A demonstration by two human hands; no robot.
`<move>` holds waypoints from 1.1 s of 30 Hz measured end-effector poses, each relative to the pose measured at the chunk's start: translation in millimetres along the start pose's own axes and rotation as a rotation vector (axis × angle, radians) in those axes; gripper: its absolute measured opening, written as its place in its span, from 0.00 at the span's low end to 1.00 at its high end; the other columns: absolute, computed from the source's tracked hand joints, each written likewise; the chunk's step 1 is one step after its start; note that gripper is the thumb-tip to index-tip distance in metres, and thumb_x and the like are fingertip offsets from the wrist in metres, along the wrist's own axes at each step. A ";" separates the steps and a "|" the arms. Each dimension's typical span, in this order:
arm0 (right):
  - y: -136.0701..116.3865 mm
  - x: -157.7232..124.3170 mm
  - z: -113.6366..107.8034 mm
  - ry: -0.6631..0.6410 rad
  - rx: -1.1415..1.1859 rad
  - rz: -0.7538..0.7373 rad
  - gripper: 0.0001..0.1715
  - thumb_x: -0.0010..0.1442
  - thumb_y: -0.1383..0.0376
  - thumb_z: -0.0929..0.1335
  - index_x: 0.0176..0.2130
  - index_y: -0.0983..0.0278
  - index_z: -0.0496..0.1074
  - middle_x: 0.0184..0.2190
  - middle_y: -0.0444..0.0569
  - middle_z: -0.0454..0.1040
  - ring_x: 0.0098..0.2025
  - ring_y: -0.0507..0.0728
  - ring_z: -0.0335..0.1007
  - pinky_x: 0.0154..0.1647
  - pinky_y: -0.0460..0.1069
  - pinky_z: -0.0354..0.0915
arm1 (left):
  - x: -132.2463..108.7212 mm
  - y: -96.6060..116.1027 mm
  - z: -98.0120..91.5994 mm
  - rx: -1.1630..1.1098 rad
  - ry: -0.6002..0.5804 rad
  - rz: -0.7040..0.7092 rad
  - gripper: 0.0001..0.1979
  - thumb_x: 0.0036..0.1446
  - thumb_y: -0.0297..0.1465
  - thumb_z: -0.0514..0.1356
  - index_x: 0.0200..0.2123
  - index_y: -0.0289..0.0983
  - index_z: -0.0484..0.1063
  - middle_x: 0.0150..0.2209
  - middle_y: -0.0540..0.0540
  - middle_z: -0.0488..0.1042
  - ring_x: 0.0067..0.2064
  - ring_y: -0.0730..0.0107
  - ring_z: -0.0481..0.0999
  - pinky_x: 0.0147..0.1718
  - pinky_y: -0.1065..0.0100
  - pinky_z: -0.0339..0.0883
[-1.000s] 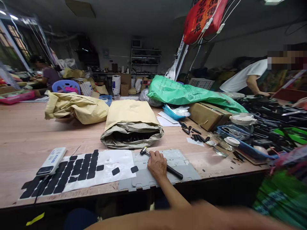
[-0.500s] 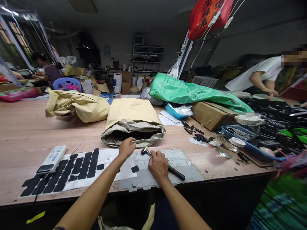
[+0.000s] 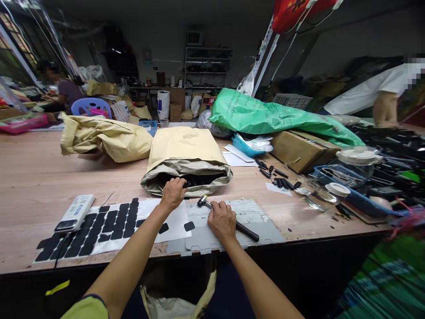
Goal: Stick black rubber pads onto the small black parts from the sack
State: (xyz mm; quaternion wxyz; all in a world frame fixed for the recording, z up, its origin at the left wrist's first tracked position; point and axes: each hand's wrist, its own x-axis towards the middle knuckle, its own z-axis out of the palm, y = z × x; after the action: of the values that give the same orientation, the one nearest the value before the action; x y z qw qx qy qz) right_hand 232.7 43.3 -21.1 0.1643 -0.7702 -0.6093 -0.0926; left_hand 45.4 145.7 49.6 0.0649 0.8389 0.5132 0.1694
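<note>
Reaching into what, the person's left hand?

Into the mouth of the open paper sack lying on the table. The hand rests on the lower lip of the mouth with its fingertips inside, among the black parts. The fingertips are hidden, so whether they grip anything cannot be told.

And the right hand?

It is closed around the handle of a hammer, just in front of the sack. The hammer lies flat on a grey mat, its metal head pointing toward the sack's mouth and the black end of the handle sticking out past the hand.

Are the two hands together?

No, apart but near each other, the left one closer to the sack.

What else lies around the sack?

In front of it and to the left is a white sheet with rows of black pads, and a white remote rests at the sheet's far-left corner. A second, crumpled sack lies behind it to the left. To the right are scattered small black pieces, a cardboard box and, behind that, a green bag.
</note>
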 end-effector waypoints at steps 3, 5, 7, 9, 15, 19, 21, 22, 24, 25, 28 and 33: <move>-0.7 0.2 -0.5 -0.002 -0.001 0.001 0.14 0.61 0.67 0.64 0.47 0.60 0.72 0.40 0.50 0.69 0.42 0.57 0.60 0.37 0.50 0.48 | -33.0 -0.5 -7.6 -0.058 -0.145 0.032 0.09 0.60 0.38 0.62 0.41 0.41 0.73 0.39 0.47 0.75 0.43 0.60 0.70 0.40 0.64 0.61; -1.2 0.3 -1.0 -0.002 -0.001 0.005 0.14 0.61 0.67 0.64 0.47 0.60 0.72 0.40 0.50 0.69 0.42 0.57 0.60 0.37 0.50 0.47 | -54.5 -5.3 -4.9 -0.098 -0.233 0.009 0.09 0.58 0.38 0.64 0.39 0.41 0.74 0.38 0.48 0.75 0.43 0.59 0.71 0.38 0.64 0.60; -1.5 0.2 -1.6 -0.007 -0.001 0.010 0.14 0.61 0.66 0.64 0.47 0.60 0.72 0.41 0.50 0.70 0.42 0.58 0.60 0.37 0.51 0.47 | -72.1 -11.8 2.4 -0.137 -0.262 -0.025 0.08 0.57 0.37 0.64 0.39 0.41 0.75 0.39 0.48 0.74 0.44 0.59 0.70 0.39 0.64 0.61; -1.4 0.1 -2.0 -0.017 0.001 0.015 0.15 0.61 0.66 0.64 0.47 0.60 0.72 0.41 0.50 0.70 0.43 0.58 0.60 0.37 0.51 0.47 | -85.5 -18.5 11.0 -0.183 -0.235 -0.040 0.10 0.56 0.36 0.64 0.41 0.41 0.75 0.39 0.47 0.73 0.44 0.59 0.70 0.40 0.63 0.61; -1.4 0.5 -2.0 -0.015 0.019 0.030 0.16 0.61 0.65 0.63 0.48 0.61 0.72 0.41 0.52 0.70 0.42 0.58 0.60 0.37 0.51 0.48 | -110.1 -31.8 22.9 -0.220 -0.012 -0.125 0.15 0.52 0.37 0.67 0.44 0.41 0.76 0.39 0.47 0.74 0.44 0.59 0.69 0.44 0.60 0.61; -1.8 -2.3 -3.2 0.016 0.020 0.049 0.18 0.61 0.64 0.63 0.49 0.62 0.73 0.42 0.53 0.70 0.44 0.59 0.60 0.39 0.52 0.48 | -113.6 -33.0 22.4 -0.247 0.007 -0.158 0.10 0.53 0.36 0.67 0.39 0.41 0.78 0.36 0.48 0.75 0.43 0.60 0.68 0.45 0.62 0.61; 0.2 -5.3 -4.7 0.019 0.023 0.087 0.18 0.61 0.63 0.64 0.49 0.63 0.74 0.43 0.54 0.70 0.45 0.60 0.60 0.41 0.53 0.49 | -112.6 -32.4 21.5 -0.240 -0.013 -0.162 0.09 0.53 0.35 0.67 0.39 0.42 0.79 0.36 0.48 0.75 0.44 0.60 0.68 0.45 0.62 0.60; 1.9 -6.8 -6.0 0.014 0.024 0.111 0.18 0.61 0.62 0.64 0.49 0.63 0.74 0.43 0.55 0.70 0.45 0.60 0.60 0.42 0.53 0.50 | -112.0 -32.0 21.0 -0.239 -0.022 -0.164 0.09 0.53 0.35 0.67 0.39 0.42 0.79 0.36 0.48 0.75 0.44 0.60 0.68 0.46 0.62 0.60; 6.6 -8.8 -10.5 -0.015 0.020 0.149 0.17 0.61 0.61 0.64 0.47 0.63 0.75 0.43 0.55 0.70 0.46 0.61 0.61 0.42 0.53 0.51 | -111.2 -31.3 19.8 -0.247 -0.036 -0.166 0.08 0.54 0.34 0.66 0.39 0.43 0.79 0.36 0.48 0.75 0.45 0.60 0.68 0.46 0.62 0.60; 9.0 -9.0 -13.9 -0.044 0.019 0.158 0.16 0.62 0.62 0.64 0.46 0.63 0.75 0.43 0.55 0.70 0.46 0.61 0.61 0.43 0.53 0.52 | -111.0 -31.1 19.2 -0.255 -0.039 -0.170 0.08 0.53 0.34 0.66 0.39 0.43 0.79 0.36 0.48 0.76 0.45 0.60 0.68 0.46 0.62 0.60; 12.7 -7.6 -29.1 -0.192 0.041 0.162 0.13 0.62 0.64 0.64 0.43 0.64 0.75 0.42 0.55 0.71 0.46 0.60 0.63 0.43 0.52 0.53 | -111.2 -30.6 17.3 -0.287 -0.040 -0.187 0.08 0.53 0.34 0.67 0.38 0.42 0.80 0.36 0.48 0.76 0.45 0.60 0.68 0.45 0.62 0.61; -6.5 -18.6 -57.5 -0.283 0.187 0.170 0.11 0.64 0.62 0.62 0.45 0.62 0.69 0.42 0.50 0.72 0.38 0.55 0.66 0.35 0.48 0.51 | -109.9 -30.6 16.4 -0.334 -0.063 -0.233 0.09 0.51 0.34 0.68 0.38 0.43 0.80 0.36 0.49 0.77 0.45 0.60 0.69 0.45 0.62 0.61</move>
State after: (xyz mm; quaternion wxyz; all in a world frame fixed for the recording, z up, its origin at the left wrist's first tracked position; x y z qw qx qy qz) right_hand 225.3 6.7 26.8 0.1553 -0.8055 -0.5651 0.0880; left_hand -20.2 63.9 1.8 0.2381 0.7564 0.5693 0.2172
